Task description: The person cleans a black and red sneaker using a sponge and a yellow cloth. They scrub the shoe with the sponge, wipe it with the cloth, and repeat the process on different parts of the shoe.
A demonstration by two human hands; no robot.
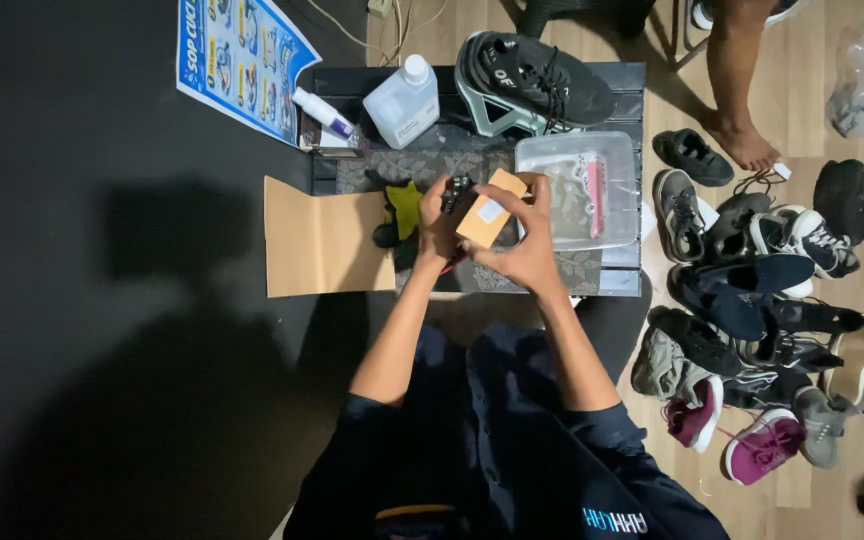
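**Both hands on a small tan box over a low worktop**

I look down on a wide black mat (92,300) covering the left of the floor, with pale wood boards to the right carrying a loose heap of shoes (752,300), presumably parked within reach. Another person's bare leg (732,90) stands beyond them. The low dark worktop (622,80) sits in front of me, with a flat cardboard sheet (327,238) spread off its left edge. A black sneaker (532,80) lies on its side at the back, beside a clear plastic tub (577,190) and a white bottle (404,100). A yellow-and-black cloth or glove (400,212) lies by my wrist.

My left hand (438,228) and right hand (524,248) both grasp the small tan box (490,210), raised above the worktop's middle, likely for a clear view. A small dark item (457,188) sits at my left fingertips; I cannot tell what.
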